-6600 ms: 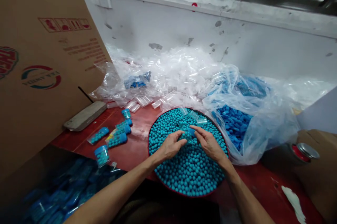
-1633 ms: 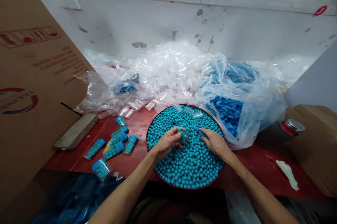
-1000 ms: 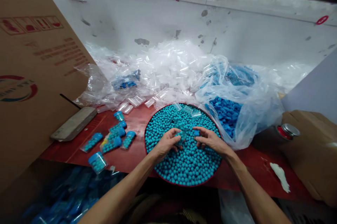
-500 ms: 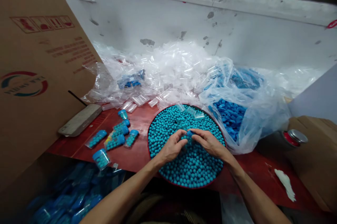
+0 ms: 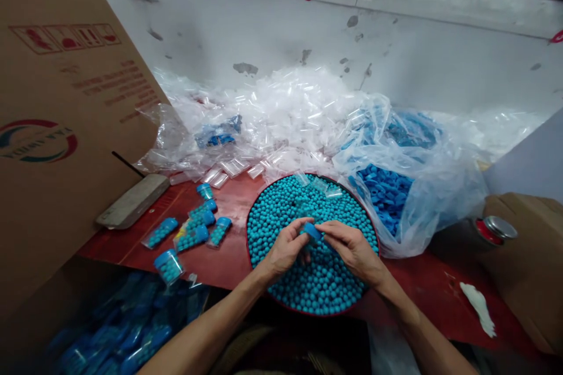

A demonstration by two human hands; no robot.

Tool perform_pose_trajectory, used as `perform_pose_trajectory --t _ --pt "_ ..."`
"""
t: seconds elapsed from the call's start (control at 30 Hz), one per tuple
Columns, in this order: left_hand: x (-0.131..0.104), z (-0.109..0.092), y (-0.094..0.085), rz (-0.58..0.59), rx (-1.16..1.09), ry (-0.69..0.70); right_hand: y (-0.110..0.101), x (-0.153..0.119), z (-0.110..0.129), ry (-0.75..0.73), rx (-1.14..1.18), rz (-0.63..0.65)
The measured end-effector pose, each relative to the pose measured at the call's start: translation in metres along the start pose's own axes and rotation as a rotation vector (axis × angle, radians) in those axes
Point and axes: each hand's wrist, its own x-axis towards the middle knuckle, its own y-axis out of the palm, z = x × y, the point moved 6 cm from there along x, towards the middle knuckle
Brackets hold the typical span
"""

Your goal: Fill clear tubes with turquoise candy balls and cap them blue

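A round red-rimmed tray [image 5: 247, 228] full of small teal balls sits at the table's front edge. Above the balls, my left hand [image 5: 285, 249] is closed on a small container with a blue cap [image 5: 312, 231]. My right hand [image 5: 352, 247] pinches the cap's right side, its fingertips touching it. The container's clear body is mostly hidden by my fingers. A few clear empty containers [image 5: 333, 193] lie on the balls at the back of the tray.
Filled blue-capped containers [image 5: 169, 266] lie on the red table [image 5: 233, 199] at left, beside a grey block [image 5: 134, 200]. Clear containers [image 5: 285, 108] are heaped behind. A plastic bag [image 5: 433, 202] of blue caps, a metal-lidded flask [image 5: 501, 228] and cardboard boxes [image 5: 39, 87] stand around.
The blue cap between my hands shows more now and is tilted. My right hand has shifted slightly right and down, its fingers more bent.
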Motion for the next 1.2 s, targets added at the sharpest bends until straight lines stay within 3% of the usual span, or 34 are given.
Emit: perform_pose_trajectory --t 0.2,0.5,0.7,1.0,1.2 --pt "0.001 0.002 0.002 -0.001 -0.039 -0.002 -0.01 -0.002 -0.007 0.08 0.02 -0.256" --pt "-0.004 -0.003 0.003 0.014 0.044 0.025 -0.008 0.002 -0.013 0.111 0.017 0.015" --pt "-0.004 -0.001 0.004 -0.008 -0.025 0.011 -0.007 0.003 -0.012 0.111 -0.028 -0.069" --pt "-0.009 -0.004 0.01 -0.004 0.024 0.025 -0.008 0.003 -0.014 0.079 0.006 0.137" --pt "-0.009 -0.011 0.01 0.017 0.051 0.024 -0.009 0.002 -0.015 0.099 0.067 0.13"
